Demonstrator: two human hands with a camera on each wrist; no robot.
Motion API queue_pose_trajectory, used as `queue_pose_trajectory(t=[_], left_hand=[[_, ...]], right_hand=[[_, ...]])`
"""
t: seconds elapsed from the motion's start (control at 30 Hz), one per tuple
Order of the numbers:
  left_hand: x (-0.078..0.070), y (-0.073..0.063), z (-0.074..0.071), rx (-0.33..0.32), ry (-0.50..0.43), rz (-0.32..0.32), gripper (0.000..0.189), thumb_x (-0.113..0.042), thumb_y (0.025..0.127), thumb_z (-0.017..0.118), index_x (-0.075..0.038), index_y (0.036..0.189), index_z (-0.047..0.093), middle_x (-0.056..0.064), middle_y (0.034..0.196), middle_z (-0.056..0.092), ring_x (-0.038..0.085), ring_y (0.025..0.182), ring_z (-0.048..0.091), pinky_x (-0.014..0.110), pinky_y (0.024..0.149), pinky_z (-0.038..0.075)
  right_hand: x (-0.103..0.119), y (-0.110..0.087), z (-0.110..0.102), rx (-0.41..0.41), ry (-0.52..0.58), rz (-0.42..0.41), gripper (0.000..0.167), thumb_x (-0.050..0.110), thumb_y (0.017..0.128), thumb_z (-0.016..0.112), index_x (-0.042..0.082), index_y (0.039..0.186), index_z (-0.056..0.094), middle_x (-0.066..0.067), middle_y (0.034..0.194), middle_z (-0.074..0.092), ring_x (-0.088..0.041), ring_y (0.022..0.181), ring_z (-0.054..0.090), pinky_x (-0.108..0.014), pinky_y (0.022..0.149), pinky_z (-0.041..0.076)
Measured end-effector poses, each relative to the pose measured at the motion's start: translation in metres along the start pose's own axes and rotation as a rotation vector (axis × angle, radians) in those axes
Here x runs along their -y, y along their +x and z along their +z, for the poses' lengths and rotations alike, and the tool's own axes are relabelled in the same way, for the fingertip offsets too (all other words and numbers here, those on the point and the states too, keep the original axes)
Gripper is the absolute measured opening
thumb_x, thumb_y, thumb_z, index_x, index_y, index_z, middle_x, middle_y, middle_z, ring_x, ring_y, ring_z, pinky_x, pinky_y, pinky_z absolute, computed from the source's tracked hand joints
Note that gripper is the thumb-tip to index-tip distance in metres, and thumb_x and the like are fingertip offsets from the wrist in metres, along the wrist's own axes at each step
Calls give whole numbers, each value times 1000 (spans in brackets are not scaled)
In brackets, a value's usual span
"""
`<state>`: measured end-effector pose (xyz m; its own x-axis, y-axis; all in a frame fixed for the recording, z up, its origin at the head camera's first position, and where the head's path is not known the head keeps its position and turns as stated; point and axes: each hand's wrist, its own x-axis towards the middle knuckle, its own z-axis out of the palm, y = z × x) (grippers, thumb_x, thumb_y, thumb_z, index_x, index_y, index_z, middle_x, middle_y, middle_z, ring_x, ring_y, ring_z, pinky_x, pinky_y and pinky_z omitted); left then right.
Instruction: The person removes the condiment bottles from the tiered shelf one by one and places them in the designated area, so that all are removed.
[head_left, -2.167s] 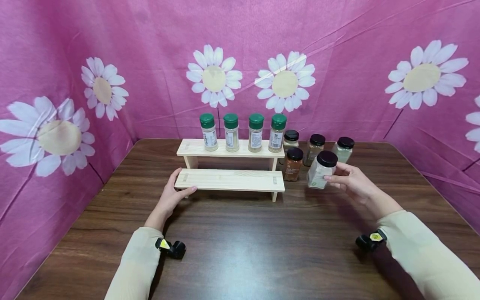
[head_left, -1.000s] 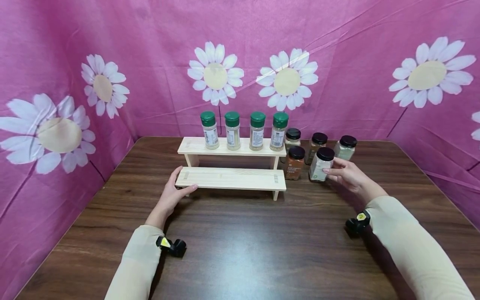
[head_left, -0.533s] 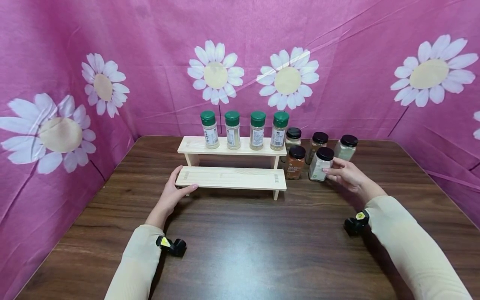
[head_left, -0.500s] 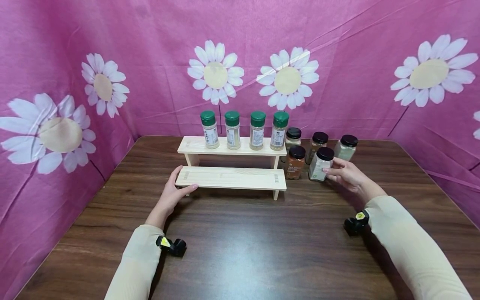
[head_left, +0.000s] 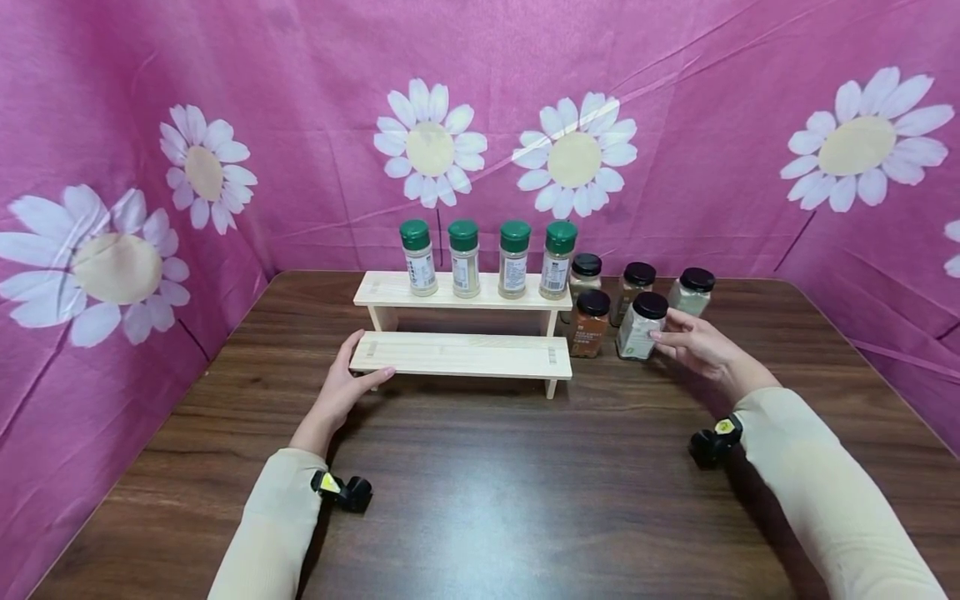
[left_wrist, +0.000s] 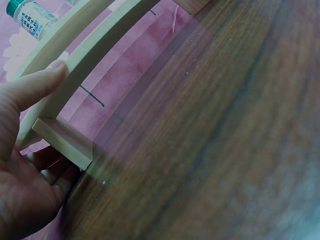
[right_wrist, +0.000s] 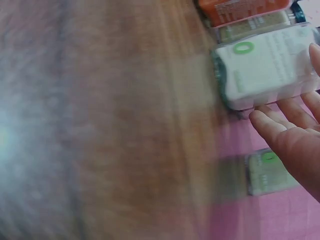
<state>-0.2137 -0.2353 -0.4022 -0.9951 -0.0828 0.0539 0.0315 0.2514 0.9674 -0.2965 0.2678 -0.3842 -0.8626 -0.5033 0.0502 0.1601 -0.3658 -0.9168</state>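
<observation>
A clear square jar of white contents, black-lidded, stands upright on the table. My right hand is at its right side, thumb and fingers loosely spread around it. In the right wrist view the fingers look extended along the jar; whether they touch it, I cannot tell. My left hand grips the left end of the two-tier wooden shelf, thumb on the lower tier's front edge. Beneath the board, the other fingers curl by the leg.
Several green-capped shakers stand in a row on the upper tier. A red-brown jar sits left of the white one. Behind are a jar by the shelf, a brown jar and a pale green jar.
The white jar was tilted in my right hand, then came down upright beside the red-brown jar. Since then the right thumb has shifted slightly right on it. The left hand keeps its place.
</observation>
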Motion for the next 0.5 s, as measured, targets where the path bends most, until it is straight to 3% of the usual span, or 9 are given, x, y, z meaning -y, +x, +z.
queue_pose_trajectory(t=[0.23,0.5], left_hand=[[-1,-1,0,1,0,-6,82,-12,73,69,-9,136,17,16,134,23,25,118,21,38,96,14],[-2,-2,0,11,2,-11,83,-13,73,69,-9,137,16,15,135,22,24,118,21,39,96,13]], right_hand=[[20,-3,6,53,-38,-20,42,-15,81,45,10,114,52,-3,108,55,-14,97,51,-26,82,39],[46,-3,20,72,-136,-23,43,-11,83,46,4,123,41,0,116,50,-12,101,49,-25,83,38]])
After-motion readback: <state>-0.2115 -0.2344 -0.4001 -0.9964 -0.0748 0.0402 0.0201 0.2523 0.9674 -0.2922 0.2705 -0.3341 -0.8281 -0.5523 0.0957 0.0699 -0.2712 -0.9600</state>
